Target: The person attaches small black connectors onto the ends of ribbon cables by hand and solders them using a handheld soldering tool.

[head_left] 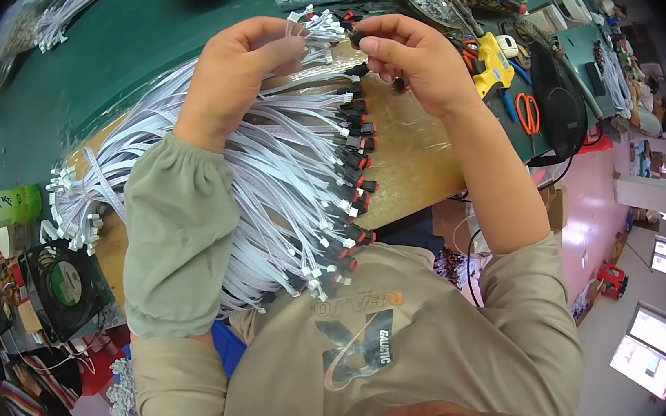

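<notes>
Bundles of thin white ribbon cables (263, 175) with black-and-red connectors (355, 152) are fanned across the counter (418, 157). A sheaf of cable ends is gripped in the closed left hand (239, 71); one connector is pinched by the right hand (406, 56) at thumb and forefinger. Light, limp handling is judged likely; grasping at the stiff plug seems safest.

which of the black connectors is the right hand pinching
The top one, raised above the bench at the end of the bunch of white cables gripped by the left hand; the right hand pinches it.
</notes>
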A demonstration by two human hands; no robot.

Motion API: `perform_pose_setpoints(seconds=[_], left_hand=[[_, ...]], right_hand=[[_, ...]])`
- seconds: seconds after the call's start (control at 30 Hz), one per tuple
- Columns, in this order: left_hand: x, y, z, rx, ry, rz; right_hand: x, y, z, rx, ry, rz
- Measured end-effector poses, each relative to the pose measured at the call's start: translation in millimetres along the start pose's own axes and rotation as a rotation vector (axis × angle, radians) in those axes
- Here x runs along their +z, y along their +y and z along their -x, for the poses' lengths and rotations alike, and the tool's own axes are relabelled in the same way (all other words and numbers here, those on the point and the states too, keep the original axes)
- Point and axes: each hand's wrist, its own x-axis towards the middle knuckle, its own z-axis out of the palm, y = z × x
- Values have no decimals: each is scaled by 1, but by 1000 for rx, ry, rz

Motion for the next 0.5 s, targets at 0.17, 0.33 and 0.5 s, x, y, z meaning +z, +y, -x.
perform_pose_setpoints(seconds=[0.17,0.33,0.5], left_hand=[[-2,0,-1,31,-34,-7],[-2,-2,-1,33,-39,-15],[2,1,1,43,-32,-5]], right_hand=[[17,-1,-4,75,5,-201],[29,1,-7,13,20,-245],[33,2,-10,-15,34,-247]])
